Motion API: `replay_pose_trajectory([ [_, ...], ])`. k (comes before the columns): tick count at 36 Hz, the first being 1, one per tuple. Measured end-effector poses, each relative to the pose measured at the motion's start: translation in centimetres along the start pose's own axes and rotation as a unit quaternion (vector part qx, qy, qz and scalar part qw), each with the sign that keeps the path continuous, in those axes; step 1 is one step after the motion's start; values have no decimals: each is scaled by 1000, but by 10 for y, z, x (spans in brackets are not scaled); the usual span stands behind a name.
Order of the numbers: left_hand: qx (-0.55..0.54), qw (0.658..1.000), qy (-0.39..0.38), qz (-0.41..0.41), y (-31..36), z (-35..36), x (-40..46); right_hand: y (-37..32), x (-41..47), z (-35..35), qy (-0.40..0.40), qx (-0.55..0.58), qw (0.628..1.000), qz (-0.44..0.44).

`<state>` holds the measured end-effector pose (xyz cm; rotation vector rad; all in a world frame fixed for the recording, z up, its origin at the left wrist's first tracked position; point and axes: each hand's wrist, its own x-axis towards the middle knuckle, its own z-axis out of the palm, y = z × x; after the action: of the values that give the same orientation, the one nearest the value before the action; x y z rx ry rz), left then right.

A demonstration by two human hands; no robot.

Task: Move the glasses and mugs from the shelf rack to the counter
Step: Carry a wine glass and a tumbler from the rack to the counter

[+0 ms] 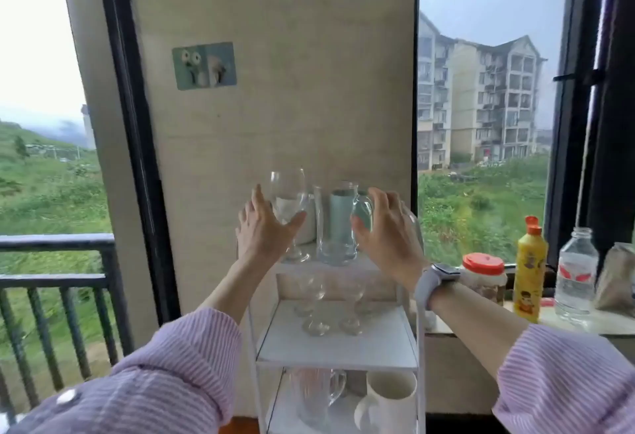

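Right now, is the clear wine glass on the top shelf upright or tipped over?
Upright. The clear stemmed wine glass stands on its round foot on the white rack's top shelf, bowl opening upward.

We see clear glossy glass in the wine glass (288,200) and the mug (338,224); the shelf rack (335,347) under them looks matt white painted metal.

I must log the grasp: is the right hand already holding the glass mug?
No, the right hand is open beside the glass mug, fingers spread.
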<state>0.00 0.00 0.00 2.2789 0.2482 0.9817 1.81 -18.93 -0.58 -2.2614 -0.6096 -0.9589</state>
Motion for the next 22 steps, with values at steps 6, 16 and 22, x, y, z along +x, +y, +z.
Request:
replay_pose_trajectory([
  [6, -85, 995, -6, -43, 3, 19, 23, 7, 29, 9, -80, 187, 967, 153],
  [16, -200, 979, 44, 8, 2, 11, 20, 5, 36, 15, -137, 437, 871, 178],
  [22, -285, 958, 36, 29, -10, -15, -22, -2, -3, 13, 21, 385, 916, 116],
])
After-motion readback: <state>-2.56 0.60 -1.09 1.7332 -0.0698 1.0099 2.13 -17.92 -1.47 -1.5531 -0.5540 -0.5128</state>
